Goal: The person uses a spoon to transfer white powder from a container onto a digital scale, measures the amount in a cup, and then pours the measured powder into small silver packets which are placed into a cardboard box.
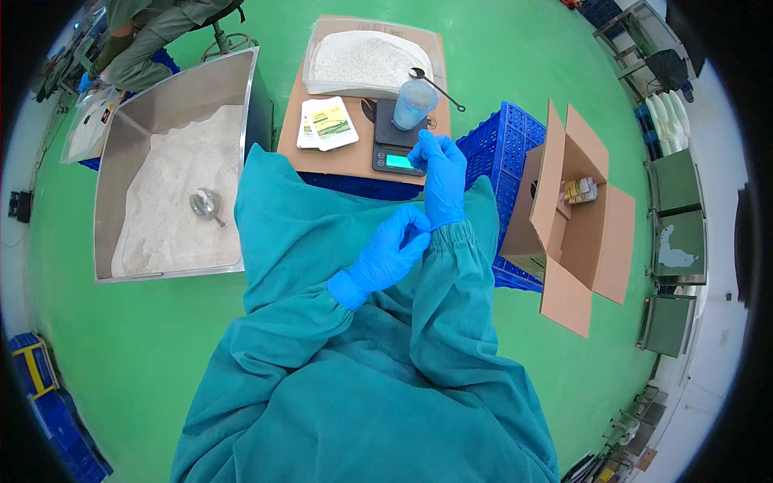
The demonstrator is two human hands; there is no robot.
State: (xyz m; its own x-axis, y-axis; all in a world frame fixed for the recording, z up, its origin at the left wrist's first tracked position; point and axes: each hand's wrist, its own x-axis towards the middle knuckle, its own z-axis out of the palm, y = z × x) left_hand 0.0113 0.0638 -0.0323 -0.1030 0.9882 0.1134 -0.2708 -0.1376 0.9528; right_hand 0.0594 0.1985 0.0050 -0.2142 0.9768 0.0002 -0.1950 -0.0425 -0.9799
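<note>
Cuff (453, 234) at right wrist, pinched in left hand (388, 251) grip. Right hand (441, 171) near scale (385, 138), fingers bunched; can't tell if its grip is clenched. Blue cup (414, 105) on scale, packets (330, 122) left.

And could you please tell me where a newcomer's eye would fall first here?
Probably on the bright blue gloved left hand, near the centre, at the sleeve cuff below the right hand. Next might come the large metal bin of pale powder at left, and the open cardboard box at right.
</note>
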